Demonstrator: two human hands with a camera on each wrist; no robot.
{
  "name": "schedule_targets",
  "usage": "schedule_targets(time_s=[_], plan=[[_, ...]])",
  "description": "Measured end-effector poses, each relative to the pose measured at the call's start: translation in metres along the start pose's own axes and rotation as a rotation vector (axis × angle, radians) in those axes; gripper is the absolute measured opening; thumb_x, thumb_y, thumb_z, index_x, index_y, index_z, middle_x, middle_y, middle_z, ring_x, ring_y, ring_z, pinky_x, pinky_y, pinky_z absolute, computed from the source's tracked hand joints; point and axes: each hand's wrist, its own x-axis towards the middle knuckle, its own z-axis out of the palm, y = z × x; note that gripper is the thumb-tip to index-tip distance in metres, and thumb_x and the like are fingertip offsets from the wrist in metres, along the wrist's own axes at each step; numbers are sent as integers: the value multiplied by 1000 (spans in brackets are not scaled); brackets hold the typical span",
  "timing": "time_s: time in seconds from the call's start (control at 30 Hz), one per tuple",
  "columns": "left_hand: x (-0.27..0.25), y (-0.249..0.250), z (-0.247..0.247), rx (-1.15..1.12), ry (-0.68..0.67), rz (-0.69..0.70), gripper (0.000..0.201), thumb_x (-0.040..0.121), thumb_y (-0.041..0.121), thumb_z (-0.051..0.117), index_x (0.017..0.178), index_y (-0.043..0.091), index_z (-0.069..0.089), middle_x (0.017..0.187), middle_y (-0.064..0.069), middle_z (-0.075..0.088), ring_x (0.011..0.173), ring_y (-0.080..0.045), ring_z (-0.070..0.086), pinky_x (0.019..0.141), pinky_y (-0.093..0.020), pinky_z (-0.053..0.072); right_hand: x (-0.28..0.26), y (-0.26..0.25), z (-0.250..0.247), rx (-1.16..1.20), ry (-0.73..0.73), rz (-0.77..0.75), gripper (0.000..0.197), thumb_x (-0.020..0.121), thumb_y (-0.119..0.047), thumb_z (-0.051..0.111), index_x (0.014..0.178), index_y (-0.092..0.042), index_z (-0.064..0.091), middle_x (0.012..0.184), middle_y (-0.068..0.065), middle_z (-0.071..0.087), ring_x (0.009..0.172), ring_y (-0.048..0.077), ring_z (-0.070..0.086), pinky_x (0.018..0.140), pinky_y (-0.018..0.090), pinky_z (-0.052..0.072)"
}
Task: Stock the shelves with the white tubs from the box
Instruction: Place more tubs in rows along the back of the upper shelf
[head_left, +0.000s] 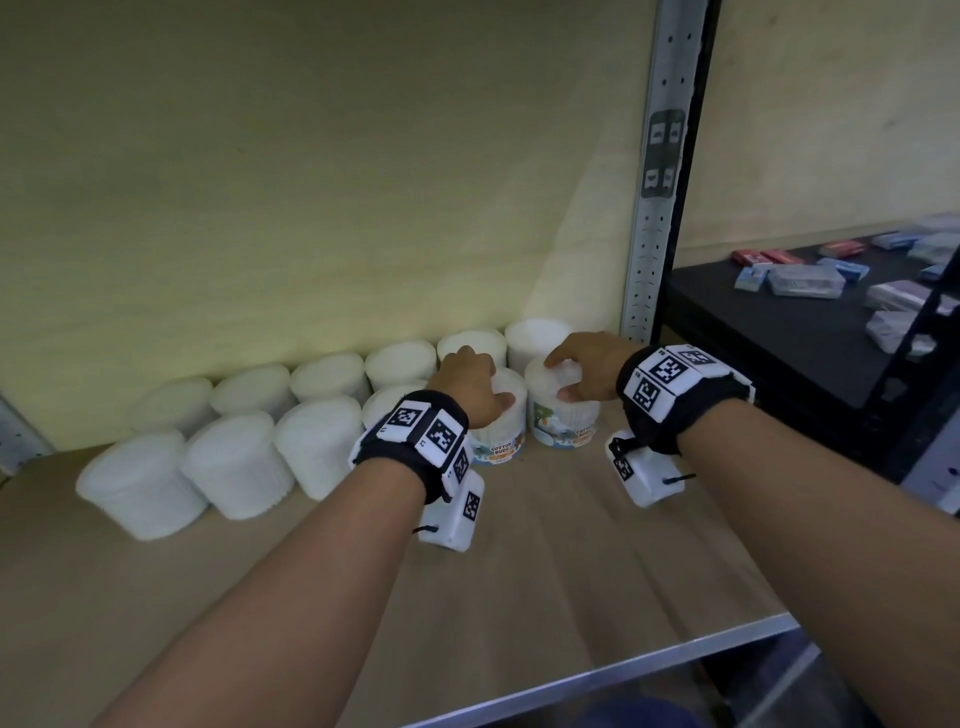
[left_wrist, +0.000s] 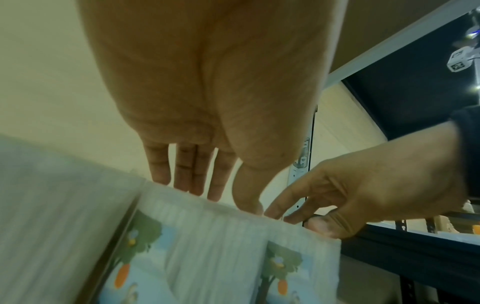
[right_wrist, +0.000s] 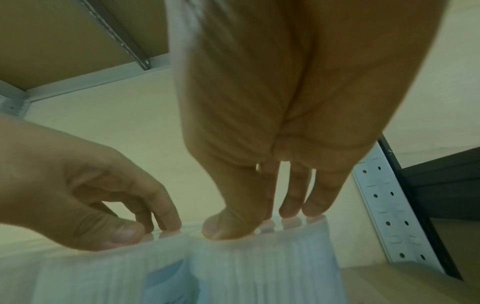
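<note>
We count two rows of white tubs on the wooden shelf (head_left: 545, 545), all standing against or near the pale back panel (head_left: 311, 182). The back row (head_left: 327, 375) shows six tubs, running from the far left to the perforated metal upright (head_left: 649, 234). The front row holds six as well: three plain white ones on the left, a fourth partly hidden behind our left wrist, and two with "Cotton Buds" labels under our hands. Our left hand (head_left: 470, 387) sits on the left labelled tub (head_left: 498, 441), fingers (left_wrist: 182, 174) close together over the lid and the thumb curled down at its front rim. Our right hand (head_left: 592, 371) grips the right labelled tub (head_left: 563, 421) from above, fingers (right_wrist: 293, 205) and thumb bent over the lid's edge. These two tubs stand touching each other. On the dark neighbouring shelf (head_left: 769, 322) to the right lie several small flat packets (head_left: 805, 280), too blurred to count.
</note>
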Motion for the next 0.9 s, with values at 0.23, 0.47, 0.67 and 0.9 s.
schedule_targets(time_s=[0.23,0.47,0.67,0.9], plan=[[1,1,3,-21,26,-8,55,91,38,57,136,9,44,138,-15,40,128,-30,41,105,-40,38,-2,0,1,-2,31,3,56,90,-34,62,141,-18,44,146,6,40,132,24,42,107,31,34],[-2,2,3,-27,37,-2,54,92,38,55,136,9,44,136,-14,40,127,-31,39,105,-38,36,-4,-3,3,-21,36,20,59,90,-38,60,142,-17,42,147,6,37,134,24,39,109,31,32],[-17,8,2,-35,27,17,53,91,38,56,135,9,45,134,-13,42,126,-31,40,104,-41,39,-21,-4,3,-34,13,26,61,90,-40,59,143,-17,40,147,6,36,134,23,40,108,32,33],[-68,26,7,-77,20,43,50,90,39,57,132,12,48,133,-9,42,127,-28,39,103,-44,39,-75,-6,7,-28,-3,19,58,89,-38,62,140,-16,44,147,5,38,134,22,39,111,31,32]])
